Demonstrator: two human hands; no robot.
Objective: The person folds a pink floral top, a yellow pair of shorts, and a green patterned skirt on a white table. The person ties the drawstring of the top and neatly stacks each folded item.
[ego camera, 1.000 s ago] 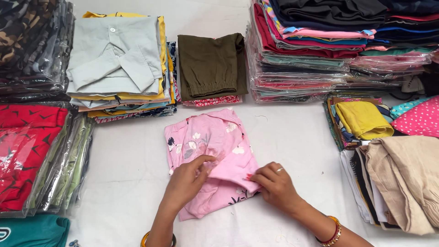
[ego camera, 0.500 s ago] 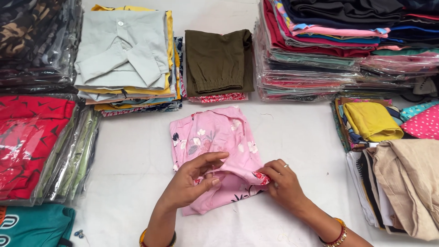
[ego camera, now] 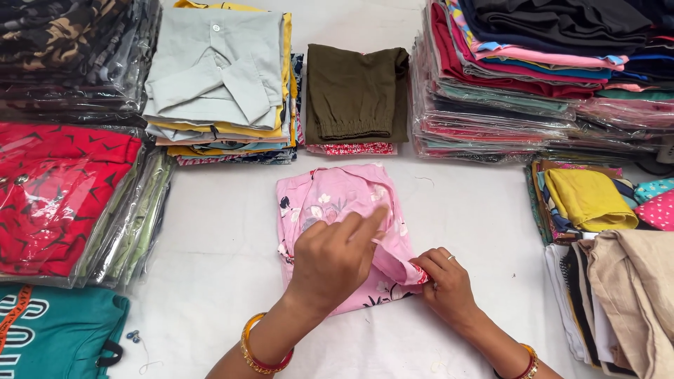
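A folded pink floral garment (ego camera: 330,200) lies on the white table (ego camera: 225,281) in front of me. My left hand (ego camera: 335,258) rests on its middle, fingers pressing into a fold of the cloth. My right hand (ego camera: 444,279) pinches the garment's lower right corner between thumb and fingers. Both wrists carry bangles.
Stacks of folded and bagged clothes ring the table: a grey shirt pile (ego camera: 217,70), olive trousers (ego camera: 354,91), a tall bagged stack (ego camera: 519,77) at right, red bagged shirts (ego camera: 56,196), a teal shirt (ego camera: 49,337), yellow (ego camera: 586,200) and beige clothes (ego camera: 625,295).
My left hand has slid up and right over the pink garment, fingers now tucked into a fold. My right hand stays at the lower right corner, its grip tightened.
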